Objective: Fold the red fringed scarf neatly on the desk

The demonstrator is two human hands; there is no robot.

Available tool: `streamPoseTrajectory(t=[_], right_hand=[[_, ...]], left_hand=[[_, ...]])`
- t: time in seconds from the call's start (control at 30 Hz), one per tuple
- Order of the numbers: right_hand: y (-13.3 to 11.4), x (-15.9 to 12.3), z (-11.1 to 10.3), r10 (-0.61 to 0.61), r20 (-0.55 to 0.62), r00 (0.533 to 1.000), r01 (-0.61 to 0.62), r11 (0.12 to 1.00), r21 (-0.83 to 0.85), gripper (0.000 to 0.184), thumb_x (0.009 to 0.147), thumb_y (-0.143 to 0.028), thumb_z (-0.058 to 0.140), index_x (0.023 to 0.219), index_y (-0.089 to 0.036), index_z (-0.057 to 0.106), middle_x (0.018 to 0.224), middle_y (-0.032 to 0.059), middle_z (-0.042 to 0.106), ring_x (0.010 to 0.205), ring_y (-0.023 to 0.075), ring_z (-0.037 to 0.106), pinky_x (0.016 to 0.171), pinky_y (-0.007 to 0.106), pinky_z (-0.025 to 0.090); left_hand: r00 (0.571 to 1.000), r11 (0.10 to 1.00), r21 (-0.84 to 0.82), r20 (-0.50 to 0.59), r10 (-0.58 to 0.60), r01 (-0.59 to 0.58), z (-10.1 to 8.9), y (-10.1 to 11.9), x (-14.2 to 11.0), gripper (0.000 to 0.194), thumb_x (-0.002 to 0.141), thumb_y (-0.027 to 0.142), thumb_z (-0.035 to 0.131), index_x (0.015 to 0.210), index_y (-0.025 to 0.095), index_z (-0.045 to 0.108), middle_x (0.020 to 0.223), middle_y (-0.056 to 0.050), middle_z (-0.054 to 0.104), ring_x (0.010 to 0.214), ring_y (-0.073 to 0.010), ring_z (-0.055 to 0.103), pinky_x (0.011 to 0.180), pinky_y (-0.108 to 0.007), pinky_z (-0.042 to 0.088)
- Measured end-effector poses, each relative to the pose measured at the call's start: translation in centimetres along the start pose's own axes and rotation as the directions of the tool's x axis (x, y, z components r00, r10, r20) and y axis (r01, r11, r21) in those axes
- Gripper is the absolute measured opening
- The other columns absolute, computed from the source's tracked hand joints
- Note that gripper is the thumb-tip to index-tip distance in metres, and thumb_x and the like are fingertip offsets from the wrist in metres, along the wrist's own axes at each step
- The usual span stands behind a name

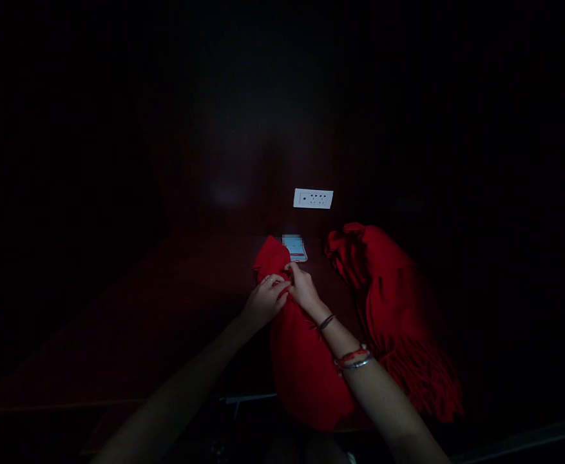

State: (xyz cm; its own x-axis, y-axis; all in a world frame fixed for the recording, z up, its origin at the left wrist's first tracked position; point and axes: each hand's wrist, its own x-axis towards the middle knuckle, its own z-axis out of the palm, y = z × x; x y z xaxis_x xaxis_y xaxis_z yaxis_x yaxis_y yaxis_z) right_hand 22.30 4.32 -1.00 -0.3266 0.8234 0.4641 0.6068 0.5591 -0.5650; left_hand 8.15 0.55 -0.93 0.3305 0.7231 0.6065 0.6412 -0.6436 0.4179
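A length of red cloth, like a scarf (301, 374), lies over the dark table and hangs past its front edge. My left hand (266, 298) and my right hand (303, 287) meet at its gathered upper part, their fingertips pinched close together on the fabric. A ring shows on the left hand, and bracelets circle the right wrist and forearm. Above the hands, a folded corner of the cloth sticks up. The exact bit of fabric between the fingers is partly hidden.
To the right a fringed red shawl (393, 283) lies heaped, its tassels towards the front edge. A lit phone (294, 248) rests just beyond my hands. The back panel has a white socket plate (314, 198). The surroundings are very dark.
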Motion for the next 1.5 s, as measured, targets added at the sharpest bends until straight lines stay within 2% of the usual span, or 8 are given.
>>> streamPoseTrajectory(t=[0.17, 0.27, 0.5, 0.7, 0.87, 0.97, 1.13, 1.5], right_hand=[[1.2, 0.2, -2.1, -0.154, 0.288, 0.945, 0.088, 0.969, 0.231, 0.023, 0.069, -0.021, 0.048, 0.09, -0.016, 0.053, 0.081, 0.0015, 0.054, 0.071, 0.0105, 0.047, 0.067, 0.022, 0.036], [1.0, 0.0, -2.8, -0.164, 0.294, 0.941, 0.113, 0.977, 0.183, 0.017, 0.069, -0.026, 0.048, 0.082, -0.015, 0.053, 0.072, -0.001, 0.053, 0.063, 0.0092, 0.045, 0.061, 0.02, 0.035], [-0.2, -0.2, -2.7, -0.139, 0.153, 0.978, 0.108, 0.975, 0.195, 0.012, 0.073, -0.025, 0.042, 0.071, -0.016, 0.048, 0.067, -0.0026, 0.049, 0.062, 0.0085, 0.042, 0.06, 0.019, 0.033], [0.6, -0.2, -2.8, 0.024, 0.088, 0.996, -0.049, 0.956, 0.29, 0.01, 0.071, -0.022, 0.04, 0.074, -0.016, 0.047, 0.069, -0.0014, 0.048, 0.065, 0.0105, 0.045, 0.063, 0.023, 0.036], [-2.8, -0.4, -3.2, -0.284, 0.167, 0.944, 0.287, 0.958, 0.005, 0.043, 0.066, -0.009, 0.042, 0.107, -0.02, 0.043, 0.111, 0.0046, 0.043, 0.1, 0.0159, 0.037, 0.083, 0.031, 0.029], [-4.6, -0.2, -3.2, -0.342, 0.329, 0.88, 0.426, 0.874, -0.232, 0.037, 0.066, -0.006, 0.044, 0.098, -0.022, 0.05, 0.099, 0.0048, 0.05, 0.097, 0.0187, 0.037, 0.083, 0.034, 0.027], [-3.4, -0.7, -4.0, -0.302, 0.357, 0.884, 0.444, 0.78, -0.441, 0.013, 0.067, -0.01, 0.047, 0.078, -0.016, 0.051, 0.076, 0.0065, 0.053, 0.081, 0.0183, 0.043, 0.079, 0.032, 0.029], [-1.4, -2.2, -5.4, -0.371, 0.474, 0.798, 0.558, 0.751, -0.353, 0.016, 0.073, -0.005, 0.034, 0.077, -0.016, 0.046, 0.075, 0.0045, 0.05, 0.076, 0.0139, 0.044, 0.072, 0.028, 0.034]], left_hand=[[0.962, 0.913, -0.319, -0.02, -0.274, 0.254, -0.3, -1.1, 0.4, 0.018, 0.073, 0.014, 0.033, 0.075, 0.019, 0.051, 0.076, -0.001, 0.057, 0.074, -0.0133, 0.054, 0.07, -0.028, 0.042], [0.91, 0.785, -0.499, 0.022, -0.413, 0.368, -0.6, -3.2, 0.7, 0.011, 0.067, 0.014, 0.042, 0.076, 0.018, 0.047, 0.076, 0.0, 0.054, 0.068, -0.0113, 0.055, 0.061, -0.024, 0.043], [0.97, 0.93, -0.277, 0.092, -0.225, 0.242, -1.2, -5.1, 0.7, 0.028, 0.061, 0.019, 0.053, 0.089, 0.018, 0.055, 0.096, -0.004, 0.051, 0.083, -0.0136, 0.049, 0.076, -0.027, 0.038], [0.955, 0.951, -0.106, 0.094, -0.28, 0.289, -1.0, -6.0, 1.0, 0.01, 0.068, 0.023, 0.046, 0.067, 0.018, 0.055, 0.07, 0.0, 0.052, 0.065, -0.0122, 0.048, 0.065, -0.024, 0.038], [0.97, 0.961, -0.136, -0.005, -0.245, 0.242, -1.0, -5.7, 0.9, 0.011, 0.072, 0.021, 0.04, 0.071, 0.019, 0.051, 0.069, 0.001, 0.053, 0.066, -0.0124, 0.049, 0.065, -0.024, 0.038], [0.978, 0.957, -0.203, 0.013, -0.21, 0.209, -1.2, -5.4, 0.9, 0.009, 0.071, 0.022, 0.042, 0.069, 0.019, 0.049, 0.065, 0.002, 0.052, 0.063, -0.0113, 0.048, 0.062, -0.022, 0.039], [0.915, 0.826, -0.41, 0.061, -0.398, 0.387, -0.7, -6.5, 1.0, 0.009, 0.069, 0.026, 0.043, 0.068, 0.018, 0.048, 0.058, 0.005, 0.045, 0.047, -0.0073, 0.045, 0.043, -0.018, 0.04], [0.823, 0.599, -0.585, 0.24, -0.516, 0.546, -0.7, -7.1, 1.2, 0.008, 0.064, 0.022, 0.049, 0.066, 0.015, 0.046, 0.062, 0.005, 0.043, 0.053, -0.0056, 0.044, 0.044, -0.017, 0.043]])
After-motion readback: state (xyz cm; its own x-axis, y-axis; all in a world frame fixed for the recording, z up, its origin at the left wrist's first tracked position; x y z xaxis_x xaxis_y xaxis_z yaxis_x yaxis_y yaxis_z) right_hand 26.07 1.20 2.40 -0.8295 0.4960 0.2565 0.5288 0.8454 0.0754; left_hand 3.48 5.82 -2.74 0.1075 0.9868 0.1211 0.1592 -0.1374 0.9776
